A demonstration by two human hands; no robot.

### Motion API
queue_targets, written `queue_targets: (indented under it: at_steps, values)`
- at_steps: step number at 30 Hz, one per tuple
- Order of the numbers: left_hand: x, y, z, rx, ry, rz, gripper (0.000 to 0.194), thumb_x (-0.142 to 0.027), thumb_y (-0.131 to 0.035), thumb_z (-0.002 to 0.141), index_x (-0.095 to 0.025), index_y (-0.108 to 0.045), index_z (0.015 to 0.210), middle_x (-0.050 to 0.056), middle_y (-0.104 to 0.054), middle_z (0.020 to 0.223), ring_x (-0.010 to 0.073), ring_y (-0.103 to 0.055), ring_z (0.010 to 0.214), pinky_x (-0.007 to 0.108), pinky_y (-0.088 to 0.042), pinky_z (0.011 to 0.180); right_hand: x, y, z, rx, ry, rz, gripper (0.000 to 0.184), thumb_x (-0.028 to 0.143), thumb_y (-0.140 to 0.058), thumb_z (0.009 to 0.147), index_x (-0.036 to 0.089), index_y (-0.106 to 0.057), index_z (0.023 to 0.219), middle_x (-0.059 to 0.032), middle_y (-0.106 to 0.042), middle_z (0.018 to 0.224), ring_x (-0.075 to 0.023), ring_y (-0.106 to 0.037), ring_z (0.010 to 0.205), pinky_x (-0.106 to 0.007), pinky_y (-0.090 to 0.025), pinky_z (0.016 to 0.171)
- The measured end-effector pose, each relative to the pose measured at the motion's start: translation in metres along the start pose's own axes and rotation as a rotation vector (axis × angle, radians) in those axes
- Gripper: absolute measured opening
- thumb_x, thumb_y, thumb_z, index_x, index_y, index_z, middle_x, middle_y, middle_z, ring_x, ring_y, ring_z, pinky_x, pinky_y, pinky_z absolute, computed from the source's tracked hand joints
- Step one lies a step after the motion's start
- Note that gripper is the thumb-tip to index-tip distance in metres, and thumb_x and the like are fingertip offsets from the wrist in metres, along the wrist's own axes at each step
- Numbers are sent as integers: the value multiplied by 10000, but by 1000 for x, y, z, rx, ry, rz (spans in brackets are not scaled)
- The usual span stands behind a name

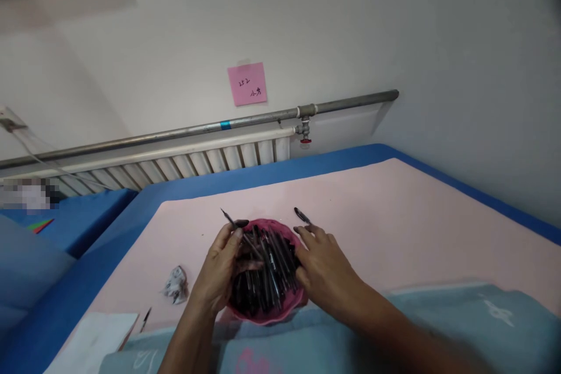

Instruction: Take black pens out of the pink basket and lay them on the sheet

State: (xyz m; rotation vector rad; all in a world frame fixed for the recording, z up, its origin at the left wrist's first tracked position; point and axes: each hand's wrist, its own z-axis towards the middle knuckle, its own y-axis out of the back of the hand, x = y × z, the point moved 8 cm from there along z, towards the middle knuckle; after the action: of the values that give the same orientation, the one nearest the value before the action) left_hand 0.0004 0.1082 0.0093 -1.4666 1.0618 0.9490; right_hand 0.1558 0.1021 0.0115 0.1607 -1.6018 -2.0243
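A pink bowl full of several dark pens sits on the pink table surface right in front of me. My left hand curls around the bowl's left side, its fingers reaching in among the pens. A black pen sticks up past its fingertips. My right hand rests on the bowl's right rim, fingers bent over the pens. Another black pen lies or is held just beyond its fingertips; I cannot tell which.
A crumpled wrapper lies left of the bowl, with a loose pen and white paper nearer the front left. Grey-blue cloth covers the near edge. A radiator, pipe and pink sticky note line the wall.
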Motion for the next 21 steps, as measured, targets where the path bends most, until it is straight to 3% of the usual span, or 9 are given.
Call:
queue_targets:
  at_steps: [8, 15, 18, 21]
  values:
    - [4, 4, 2, 16, 4, -20, 245, -259, -643, 701, -173, -571, 919, 45, -618, 826, 144, -601, 704, 286, -533, 589, -5, -4, 1, -54, 24, 80, 235, 72, -483, 675, 165, -600, 857, -91, -542, 1033, -238, -446, 964, -368, -357, 797]
    - [8, 6, 2, 17, 52, -52, 190, -230, -666, 680, -146, -590, 832, 41, -637, 765, 142, -614, 675, 285, -540, 592, -3, 15, 1, -166, 60, 108, 148, 75, -427, 771, 172, -515, 700, -61, -566, 775, -188, -489, 745, -325, -361, 680]
    - [8, 8, 3, -9, 47, -79, 199, -226, -677, 667, -153, -587, 828, 46, -652, 801, 156, -625, 704, 284, -542, 583, -12, 18, 2, -127, -63, 353, 137, 146, -411, 808, 190, -478, 697, -11, -539, 669, -146, -479, 615, -273, -358, 569]
    - [9, 6, 2, -13, 58, -100, 196, -223, -679, 663, -152, -583, 819, 48, -662, 797, 164, -633, 711, 282, -541, 584, -23, 11, 2, -99, -261, 756, 69, 194, -476, 770, 197, -496, 704, 21, -528, 638, -134, -506, 601, -253, -375, 547]
